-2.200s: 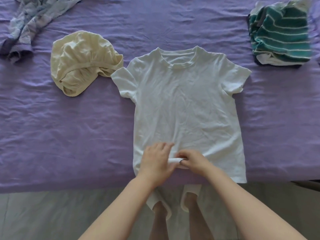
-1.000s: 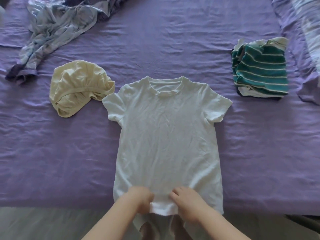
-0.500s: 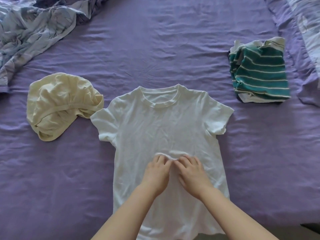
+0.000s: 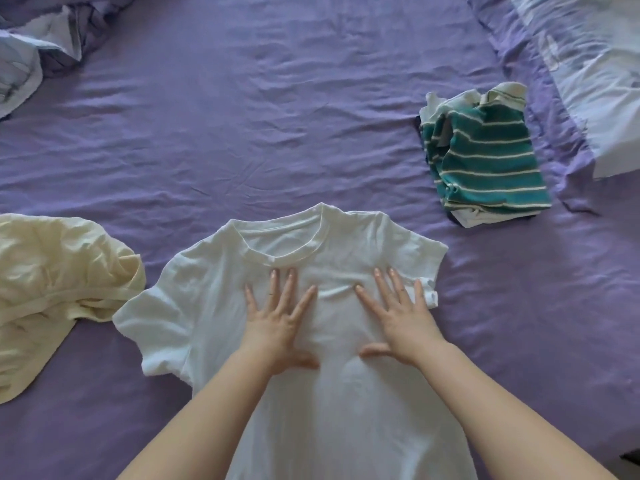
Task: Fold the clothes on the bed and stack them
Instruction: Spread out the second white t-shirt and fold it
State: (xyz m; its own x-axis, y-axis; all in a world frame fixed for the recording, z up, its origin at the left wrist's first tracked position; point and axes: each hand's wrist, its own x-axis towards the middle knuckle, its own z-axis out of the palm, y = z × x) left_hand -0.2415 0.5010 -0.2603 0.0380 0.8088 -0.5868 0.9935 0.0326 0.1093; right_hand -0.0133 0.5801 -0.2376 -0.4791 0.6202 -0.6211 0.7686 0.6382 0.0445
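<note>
A white T-shirt [image 4: 207, 292] lies spread face up on the purple bed [image 4: 277, 116], neck pointing away from me. My left hand [image 4: 280, 320] presses flat on its chest just below the collar, fingers spread. My right hand [image 4: 398, 317] presses flat beside it, toward the right sleeve, fingers also spread. A small ridge of fabric sits between the two hands. A folded teal striped garment [image 4: 485, 157] on top of a small stack rests at the right. A crumpled cream garment [image 4: 52, 282] lies at the left.
A bunched pale blue and dark cloth [image 4: 38, 39] lies at the far left corner. A light blue pillow or cover [image 4: 595, 64] sits at the far right. Wrinkled purple sheet stretches beyond the shirt's collar.
Both hands left the shirt's hem, slid up the front to the chest and moved apart, fingers now spread flat. The view has shifted forward over the bed.
</note>
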